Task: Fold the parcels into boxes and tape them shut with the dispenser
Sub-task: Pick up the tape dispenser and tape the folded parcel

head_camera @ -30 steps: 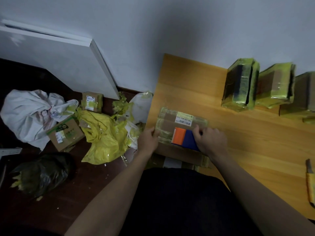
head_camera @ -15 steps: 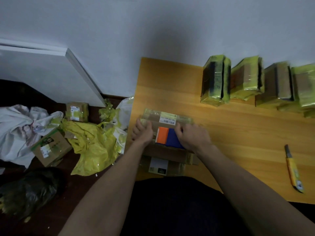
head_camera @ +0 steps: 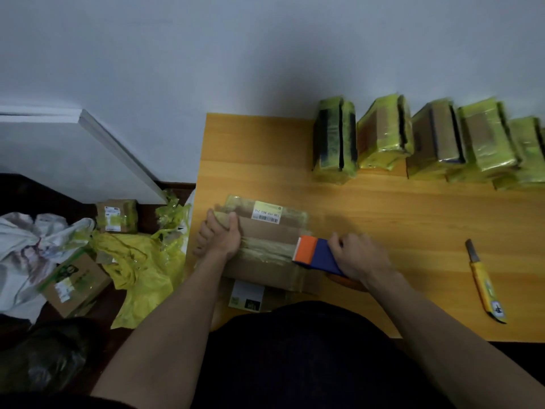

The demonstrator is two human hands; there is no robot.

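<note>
- On the orange wooden table [head_camera: 383, 219], the flat brown cardboard parcel [head_camera: 265, 231] lies at your near left edge.
- Your left hand [head_camera: 219, 236] grips its left end.
- Your right hand [head_camera: 358, 255] holds the orange and blue tape dispenser [head_camera: 317, 253] at its right end.

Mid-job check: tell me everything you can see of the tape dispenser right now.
The tape dispenser has an orange front section and a blue body, plastic by the look of it. It lies tilted across the right end of the cardboard box, front pointing left, at the end of a glossy tape strip running along the box top. The right hand grips its rear from above; the left hand holds the box's left end, not the dispenser. Its roll and blade are hidden.
</note>
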